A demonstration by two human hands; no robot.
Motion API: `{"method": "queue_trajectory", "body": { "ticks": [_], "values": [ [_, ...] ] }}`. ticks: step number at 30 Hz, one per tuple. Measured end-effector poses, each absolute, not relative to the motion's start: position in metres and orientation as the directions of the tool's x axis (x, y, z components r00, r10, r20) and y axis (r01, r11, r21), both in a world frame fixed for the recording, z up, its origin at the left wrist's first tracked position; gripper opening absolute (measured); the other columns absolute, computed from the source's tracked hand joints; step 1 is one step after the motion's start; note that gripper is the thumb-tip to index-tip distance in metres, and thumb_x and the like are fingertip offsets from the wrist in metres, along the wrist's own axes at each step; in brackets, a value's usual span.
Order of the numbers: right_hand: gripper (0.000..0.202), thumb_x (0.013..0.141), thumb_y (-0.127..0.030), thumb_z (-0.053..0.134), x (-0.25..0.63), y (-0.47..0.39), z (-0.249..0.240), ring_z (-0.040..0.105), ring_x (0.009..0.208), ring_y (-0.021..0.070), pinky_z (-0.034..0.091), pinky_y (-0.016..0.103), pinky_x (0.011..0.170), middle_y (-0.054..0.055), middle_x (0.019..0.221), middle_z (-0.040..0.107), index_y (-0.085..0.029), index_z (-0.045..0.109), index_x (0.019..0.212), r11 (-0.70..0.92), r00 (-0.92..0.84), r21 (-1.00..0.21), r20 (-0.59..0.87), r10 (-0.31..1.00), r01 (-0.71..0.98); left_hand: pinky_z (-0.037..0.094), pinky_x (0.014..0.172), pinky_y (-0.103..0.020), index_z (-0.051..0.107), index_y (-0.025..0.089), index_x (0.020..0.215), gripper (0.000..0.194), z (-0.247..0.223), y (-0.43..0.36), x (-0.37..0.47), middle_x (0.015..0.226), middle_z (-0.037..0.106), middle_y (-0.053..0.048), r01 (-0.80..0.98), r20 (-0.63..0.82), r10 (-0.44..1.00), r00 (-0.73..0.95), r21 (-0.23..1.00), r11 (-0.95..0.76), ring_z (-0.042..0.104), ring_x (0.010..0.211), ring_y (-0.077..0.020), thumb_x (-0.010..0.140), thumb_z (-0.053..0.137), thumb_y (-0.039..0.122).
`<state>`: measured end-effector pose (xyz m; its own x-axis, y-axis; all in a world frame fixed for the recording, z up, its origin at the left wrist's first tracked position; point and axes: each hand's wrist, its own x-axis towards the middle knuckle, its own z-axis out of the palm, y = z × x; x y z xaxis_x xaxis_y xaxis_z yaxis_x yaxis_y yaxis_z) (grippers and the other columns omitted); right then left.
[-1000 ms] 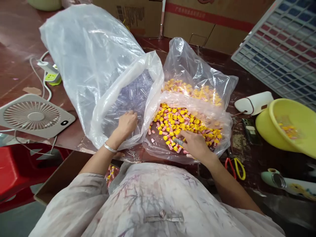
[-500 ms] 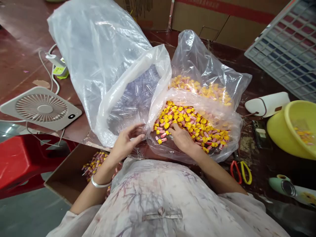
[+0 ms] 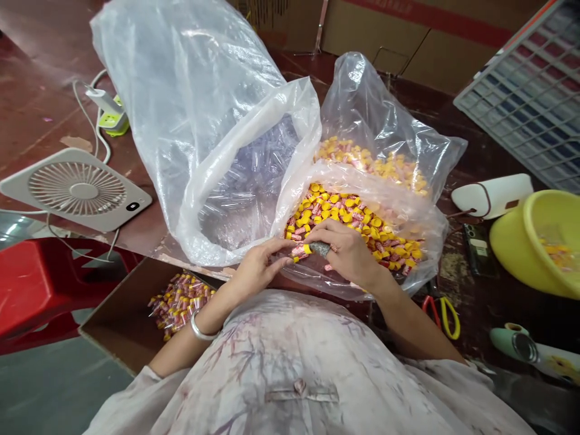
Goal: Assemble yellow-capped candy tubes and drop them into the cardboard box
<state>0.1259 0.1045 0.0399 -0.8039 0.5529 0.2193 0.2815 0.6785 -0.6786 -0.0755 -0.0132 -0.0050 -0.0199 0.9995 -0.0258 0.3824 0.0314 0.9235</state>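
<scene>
The left hand [image 3: 256,269] is nearly closed, thumb and forefinger pinching a pink-patterned, yellow-ended piece [image 3: 301,251] at the near left edge of the piece bag [image 3: 380,112]. The right hand [image 3: 351,251], over that bag's mouth, is half curled, a grey wrap [image 3: 320,248] on one finger; its fingertips meet the piece's yellow end, but whether they grip cannot be determined.

Loose pieces [image 3: 344,205] of like pattern fill the piece bag. Left of it, touching, lies a larger bag [image 3: 190,90] of clear tubes [image 3: 260,154]; farther left are a fan [image 3: 86,190] and a power strip [image 3: 115,121]. Right of it are scissors [image 3: 448,317], a phone [image 3: 476,249] and a yellow bowl [image 3: 507,241].

The bench [image 3: 45,66] is dark red, glossy to the far left of the piece bag, scuffed just right of it. Cartons [image 3: 403,39] stand behind it. Below, to its near left, are an open box [image 3: 115,308] of pieces, a red stool [image 3: 36,284] and grey floor [image 3: 40,386].

Bowl, stool and a grid-sided crate [image 3: 521,99] are cut off by the frame. The left forearm hides part of the box; the bowl's contents are blurred.
</scene>
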Motion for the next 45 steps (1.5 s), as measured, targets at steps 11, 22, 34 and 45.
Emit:
{"method": "queue_trajectory", "body": {
  "ticks": [11, 22, 34, 45],
  "values": [
    [0.051, 0.089, -0.024, 0.062, 0.104, 0.076, 0.004, 0.057, 0.124, 0.0318, 0.047, 0.050, 0.109, 0.017, 0.129, 0.064, -0.016, 0.052, 0.138, 0.834, -0.801, -0.457, 0.348, 0.488, 0.309, 0.058, 0.088, -0.035, 0.067, 0.016, 0.093, 0.031, -0.005, -0.008, -0.054, 0.088, 0.072, -0.004, -0.566, -0.287, 0.958, 0.010, 0.788, 0.243, 0.071, 0.084, -0.0187, 0.078, 0.084, 0.037],
    [0.056, 0.092, -0.032, 0.065, 0.131, 0.116, 0.008, 0.056, 0.127, 0.0301, 0.047, 0.047, 0.108, 0.014, 0.137, 0.061, -0.019, 0.048, 0.144, 0.754, -0.748, -0.492, 0.267, 0.607, 0.435, 0.049, 0.079, -0.036, 0.067, 0.016, 0.094, 0.019, -0.005, 0.007, -0.134, 0.093, 0.064, -0.007, 0.685, -0.036, 0.934, -0.356, 0.669, 0.288, 0.062, 0.088, -0.0235, 0.082, 0.054, 0.011],
    [0.035, 0.093, -0.003, 0.047, 0.123, 0.093, -0.024, 0.060, 0.108, 0.0254, 0.050, 0.032, 0.080, 0.014, 0.120, 0.064, -0.018, 0.065, 0.119, 0.780, -0.775, -0.064, -0.193, 0.602, 0.622, 0.050, 0.091, -0.044, 0.072, 0.013, 0.121, 0.036, -0.028, 0.015, -0.204, 0.123, 0.064, -0.020, 0.953, -0.033, 0.968, -0.248, 0.173, 0.250, 0.060, 0.115, -0.0350, 0.093, 0.049, 0.018],
    [0.047, 0.086, -0.004, 0.055, 0.135, 0.111, 0.007, 0.065, 0.111, 0.0224, 0.054, 0.036, 0.095, 0.007, 0.118, 0.068, -0.024, 0.063, 0.127, 0.786, -0.822, -0.533, 0.262, 0.506, 0.314, 0.049, 0.070, -0.027, 0.076, 0.014, 0.107, 0.041, -0.007, -0.012, -0.109, 0.087, 0.076, -0.004, 0.250, -0.190, 0.982, -0.026, 0.950, 0.190, 0.064, 0.074, -0.0165, 0.084, 0.073, 0.048]
  ]
}}
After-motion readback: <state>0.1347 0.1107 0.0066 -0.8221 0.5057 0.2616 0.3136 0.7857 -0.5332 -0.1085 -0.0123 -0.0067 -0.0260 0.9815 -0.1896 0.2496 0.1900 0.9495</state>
